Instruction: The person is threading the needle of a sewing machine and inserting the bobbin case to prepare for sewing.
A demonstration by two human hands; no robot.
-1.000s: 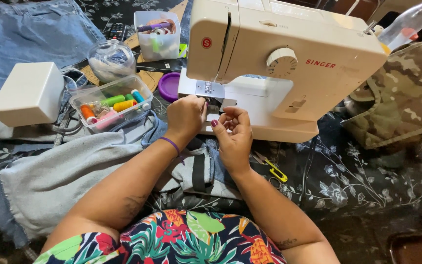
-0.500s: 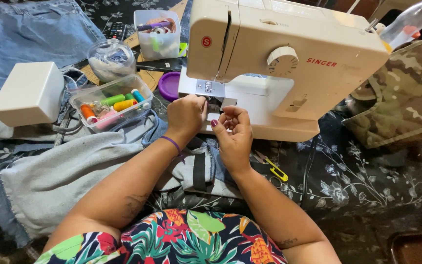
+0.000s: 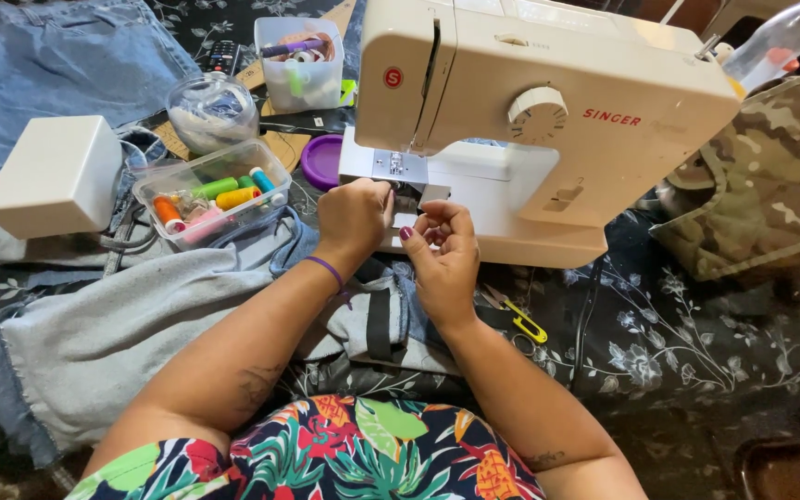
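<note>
While wrists bend | left hand [image 3: 356, 215] fisted at sewing machine [image 3: 548, 111] needle | right hand [image 3: 442, 255] pinching, contents unclear

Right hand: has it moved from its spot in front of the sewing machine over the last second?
No. The right hand keeps its place below the needle area of the sewing machine, beside the left hand.

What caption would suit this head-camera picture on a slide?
Both hands, left hand and right hand, work at the needle area of a cream sewing machine over denim fabric.
</note>
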